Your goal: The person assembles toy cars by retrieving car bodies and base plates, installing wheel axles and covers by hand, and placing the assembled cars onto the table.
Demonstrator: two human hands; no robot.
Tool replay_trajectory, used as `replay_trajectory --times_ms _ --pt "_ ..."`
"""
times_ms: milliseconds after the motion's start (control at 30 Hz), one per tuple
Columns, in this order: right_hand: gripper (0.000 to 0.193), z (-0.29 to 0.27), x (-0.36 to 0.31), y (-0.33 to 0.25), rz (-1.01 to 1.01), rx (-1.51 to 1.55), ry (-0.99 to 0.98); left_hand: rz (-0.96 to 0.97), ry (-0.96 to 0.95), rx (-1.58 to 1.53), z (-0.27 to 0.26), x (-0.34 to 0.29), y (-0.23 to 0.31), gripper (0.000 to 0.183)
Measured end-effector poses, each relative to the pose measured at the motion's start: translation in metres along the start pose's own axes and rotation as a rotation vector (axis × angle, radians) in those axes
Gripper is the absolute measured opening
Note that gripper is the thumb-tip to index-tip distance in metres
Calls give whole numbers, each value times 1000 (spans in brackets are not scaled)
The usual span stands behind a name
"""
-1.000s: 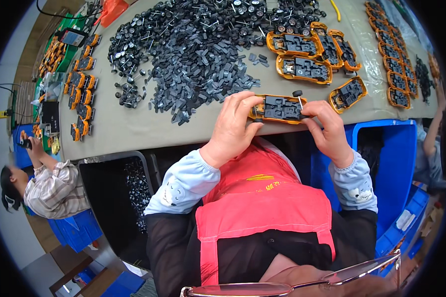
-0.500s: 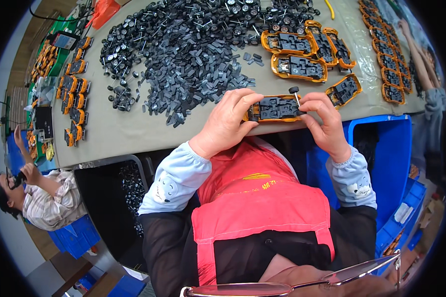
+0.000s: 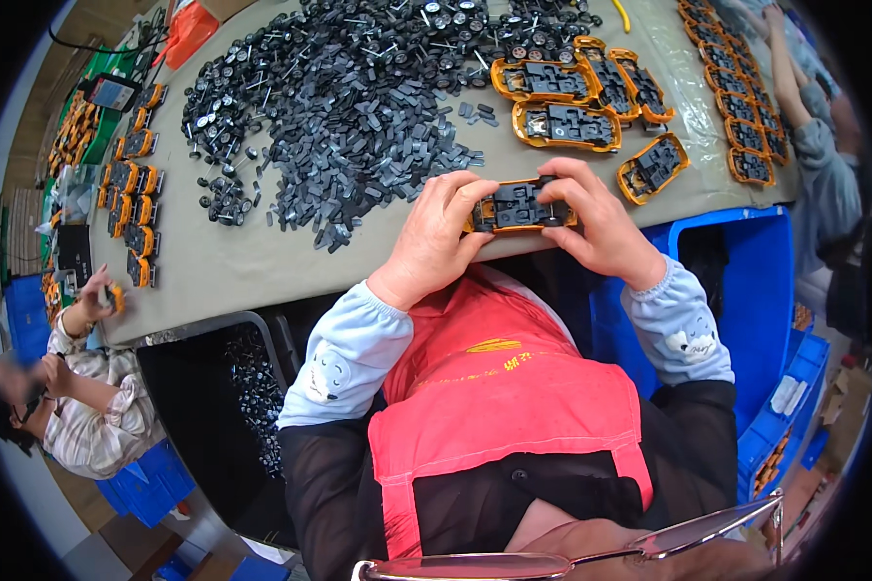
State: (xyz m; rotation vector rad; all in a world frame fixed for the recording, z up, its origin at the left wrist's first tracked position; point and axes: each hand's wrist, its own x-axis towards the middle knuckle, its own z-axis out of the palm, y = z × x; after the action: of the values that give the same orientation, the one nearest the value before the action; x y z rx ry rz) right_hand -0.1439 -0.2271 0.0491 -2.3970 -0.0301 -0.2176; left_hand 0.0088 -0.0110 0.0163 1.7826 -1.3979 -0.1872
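Note:
An orange toy car body (image 3: 515, 205) with a black underside lies upside down at the table's near edge. My left hand (image 3: 436, 228) closes on its left end, thumb below and fingers above. On its right end my right hand (image 3: 606, 225) presses with thumb and fingers, over a wheel axle. One black wheel (image 3: 552, 221) shows by the thumb; the rest of the axle is hidden by my fingers. Just beyond rest more upturned car bodies (image 3: 567, 127), and a single car body (image 3: 653, 168) lies to the right.
A heap of small black plastic pieces (image 3: 368, 145) covers the table's middle, with wheel axles (image 3: 397, 44) behind. Cars stand at left (image 3: 138, 208); rows of car bodies (image 3: 743, 108) lie far right. A black bin (image 3: 218, 387) and blue bin (image 3: 746, 261) flank me. Co-workers sit on both sides.
My right hand has brought the wheel axle down onto the car's right end; before, it held the axle upright there. The view has shifted slightly. The left co-worker's hand now holds a small orange thing.

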Motion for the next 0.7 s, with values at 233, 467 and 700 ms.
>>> replay_trajectory --times_ms 233,467,700 --pt "52 -72 -64 5 103 117 324 -54 26 40 3 -10 -7 67" --pt "28 -75 -300 114 881 -253 467 -90 -5 24 5 -7 -8 67" --pt "43 -2 -374 216 1321 -273 22 -147 -14 91 5 -13 -14 70"
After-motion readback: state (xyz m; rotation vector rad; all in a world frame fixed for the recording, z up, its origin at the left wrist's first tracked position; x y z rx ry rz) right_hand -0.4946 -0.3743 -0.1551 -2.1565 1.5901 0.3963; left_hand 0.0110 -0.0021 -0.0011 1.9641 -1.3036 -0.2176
